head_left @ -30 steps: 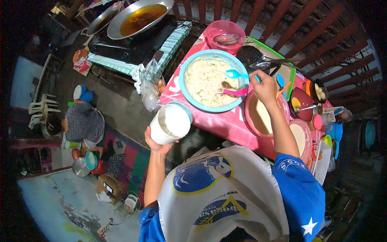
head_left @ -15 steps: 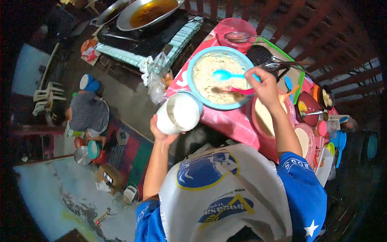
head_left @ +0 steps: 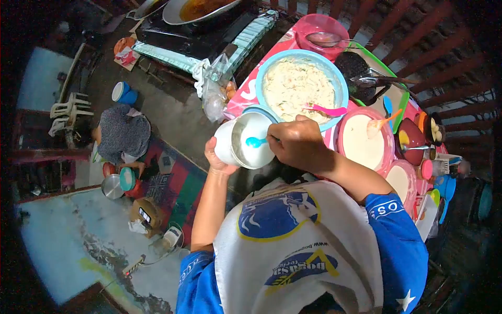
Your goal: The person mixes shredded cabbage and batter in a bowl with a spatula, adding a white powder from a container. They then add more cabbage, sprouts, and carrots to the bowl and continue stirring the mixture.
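My left hand point(head_left: 221, 158) is wrapped round a white tub point(head_left: 228, 141), tilted with its mouth toward the right. White contents show inside the tub. In my closed right hand point(head_left: 298, 140) is a light blue spoon point(head_left: 255, 142), whose bowl is inside the tub's mouth. Just beyond my right hand stands a light blue basin point(head_left: 341, 78) of pale batter with green flecks point(head_left: 295, 86). A pink spoon point(head_left: 328, 110) rests at the basin's near edge. Right of my forearm is a pink bowl of cream-coloured batter point(head_left: 358, 141) with an orange-handled utensil point(head_left: 387, 121) in it.
A wok of oil point(head_left: 201, 11) sits on a black stove point(head_left: 198, 42) at the far left. Several bowls and containers crowd the right of the pink-covered table point(head_left: 251, 89). A pink bowl with a strainer point(head_left: 321, 36) stands behind the basin. Another person point(head_left: 124, 135) sits on the left.
My right hand has moved from over the basin down and left, bringing the blue spoon into the tub. The tub has shifted slightly right in view, its mouth now facing more toward my right hand.
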`<state>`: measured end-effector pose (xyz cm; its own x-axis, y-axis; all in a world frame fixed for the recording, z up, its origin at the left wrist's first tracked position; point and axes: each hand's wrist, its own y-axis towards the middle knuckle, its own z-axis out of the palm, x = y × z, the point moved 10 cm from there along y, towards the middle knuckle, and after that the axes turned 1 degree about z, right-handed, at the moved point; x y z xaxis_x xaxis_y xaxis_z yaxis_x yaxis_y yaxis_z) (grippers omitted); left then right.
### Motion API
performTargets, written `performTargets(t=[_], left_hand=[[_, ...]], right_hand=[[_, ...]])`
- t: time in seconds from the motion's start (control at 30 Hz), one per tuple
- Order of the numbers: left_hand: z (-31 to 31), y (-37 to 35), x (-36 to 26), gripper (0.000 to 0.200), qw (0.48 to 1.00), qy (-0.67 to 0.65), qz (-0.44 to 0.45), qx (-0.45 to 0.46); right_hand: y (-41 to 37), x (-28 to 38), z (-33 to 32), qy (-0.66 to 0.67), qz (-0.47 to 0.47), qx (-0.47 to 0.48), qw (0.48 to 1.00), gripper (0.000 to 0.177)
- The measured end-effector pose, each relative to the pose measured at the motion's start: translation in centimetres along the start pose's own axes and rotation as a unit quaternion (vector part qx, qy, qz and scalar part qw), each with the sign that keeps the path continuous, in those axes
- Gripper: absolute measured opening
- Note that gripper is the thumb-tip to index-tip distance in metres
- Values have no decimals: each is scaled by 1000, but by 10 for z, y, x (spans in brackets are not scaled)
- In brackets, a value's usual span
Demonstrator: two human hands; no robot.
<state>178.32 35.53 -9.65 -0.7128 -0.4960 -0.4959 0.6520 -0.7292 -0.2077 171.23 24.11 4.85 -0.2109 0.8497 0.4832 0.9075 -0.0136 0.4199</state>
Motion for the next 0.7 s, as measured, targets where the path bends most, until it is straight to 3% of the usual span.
performTargets(t=[0.47,0.53,0.7], left_hand=[[-9,0,1,82,1000,-10,10,-15],[0,1,2,82,999,23,3,36],[-1,1,0,84,999,44,12,29]], right_hand=[[-5,-2,10,28,39,15,999,3],[-6,-1,12,16,43,34,998,4],[-7,-5,14,24,55,35,998,5]])
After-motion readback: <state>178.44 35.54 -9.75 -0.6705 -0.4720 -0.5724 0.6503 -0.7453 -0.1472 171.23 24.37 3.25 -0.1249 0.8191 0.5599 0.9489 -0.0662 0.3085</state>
